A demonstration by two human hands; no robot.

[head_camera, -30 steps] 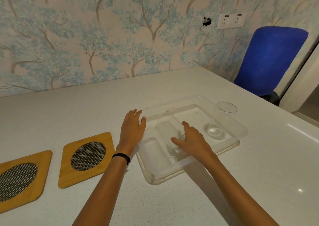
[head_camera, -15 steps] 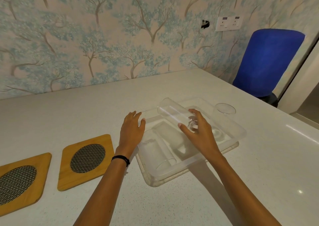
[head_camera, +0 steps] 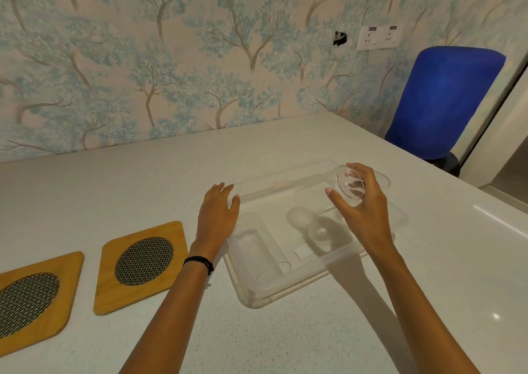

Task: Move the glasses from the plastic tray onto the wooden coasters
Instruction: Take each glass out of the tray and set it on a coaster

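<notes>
Two bare hands are over a clear plastic tray point(head_camera: 328, 262) that sits on a pale speckled counter point(head_camera: 143, 173). The right hand point(head_camera: 363, 211) is lifted above the tray's far right part and is closed around a clear glass point(head_camera: 351, 185), thumb on the near side and fingers wrapped over the far side, so that the tumbler is tilted with one round end turned toward the camera; the glass is off the tray floor and casts a soft shadow on it. The left hand point(head_camera: 217, 213) lies flat with its fingers spread and relaxed on the tray's left rim, grasping nothing; a dark band circles that wrist. Just to the right of this hand, a second glass point(head_camera: 258, 249) lies on its side along the tray's left edge, its open mouth toward the near rim. Behind the right hand, the rim of a third glass point(head_camera: 381, 178) peeks out at the tray's far right corner; how it stands cannot be told. All the glasses are plain, colourless and see-through. Left of the tray, well apart from the held glass, lie two square wooden coasters with oval metal-mesh centres: the nearer coaster point(head_camera: 141, 265) beside the left forearm, and the farther coaster point(head_camera: 31, 299) at the left border of the view, partly cut off. Both coasters are bare.
</notes>
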